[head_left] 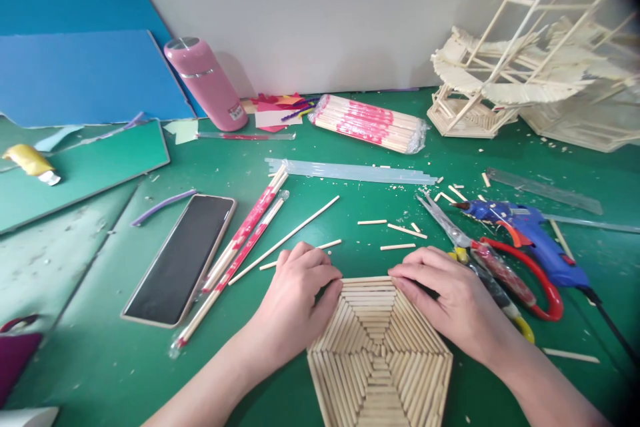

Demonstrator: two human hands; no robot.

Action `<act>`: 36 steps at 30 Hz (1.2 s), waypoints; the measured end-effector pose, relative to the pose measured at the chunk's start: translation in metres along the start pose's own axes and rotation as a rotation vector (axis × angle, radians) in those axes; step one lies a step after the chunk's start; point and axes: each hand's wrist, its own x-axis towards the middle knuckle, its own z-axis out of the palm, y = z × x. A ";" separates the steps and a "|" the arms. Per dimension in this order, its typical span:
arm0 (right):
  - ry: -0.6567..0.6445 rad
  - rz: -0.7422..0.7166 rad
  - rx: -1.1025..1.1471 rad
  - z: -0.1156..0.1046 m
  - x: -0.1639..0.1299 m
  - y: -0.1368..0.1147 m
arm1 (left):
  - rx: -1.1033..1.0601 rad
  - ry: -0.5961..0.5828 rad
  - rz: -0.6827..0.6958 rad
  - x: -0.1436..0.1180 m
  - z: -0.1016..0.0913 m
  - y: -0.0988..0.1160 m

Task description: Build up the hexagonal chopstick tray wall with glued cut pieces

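— Hexagon panel (380, 353) of glued sticks, flat on green mat (310, 213), near edge?
— Yes. Left hand (295, 297), right hand (450, 300) curled on top edge, fingers pressing. Best kept even, steady, clear of glue.

A craft workbench, by the look of it: a green mat (350, 147) strewn with stick offcuts, a glue gun (530, 233), scissors (500, 267) and a chopstick pack (367, 123). Stick-built models (525, 60) stand against the wall. Blue boards (80, 73) lean at the left.
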 end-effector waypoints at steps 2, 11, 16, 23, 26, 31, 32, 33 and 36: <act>-0.006 0.000 0.000 0.000 0.000 0.000 | -0.005 -0.012 0.001 0.000 -0.001 0.000; -0.026 0.004 0.004 -0.001 -0.001 0.000 | -0.009 -0.043 0.004 0.001 -0.002 -0.001; -0.020 -0.009 -0.019 -0.001 -0.001 0.001 | 0.000 -0.046 0.013 0.001 -0.002 -0.001; -0.035 -0.013 -0.026 -0.002 0.001 -0.001 | -0.007 -0.038 0.010 0.002 -0.003 0.000; -0.036 -0.009 -0.024 -0.002 0.000 -0.001 | -0.041 -0.035 -0.007 0.001 -0.003 0.000; 0.018 -0.009 -0.014 -0.003 -0.003 0.001 | -0.065 0.020 -0.039 -0.005 0.000 0.001; 0.034 -0.013 -0.022 -0.003 -0.003 0.000 | -0.053 0.029 -0.041 -0.006 0.001 0.001; 0.045 -0.023 -0.030 -0.004 -0.002 -0.002 | -0.037 0.038 -0.043 -0.007 0.002 0.001; 0.049 -0.092 -0.038 -0.002 0.005 -0.012 | 0.033 0.066 -0.066 -0.009 0.005 0.001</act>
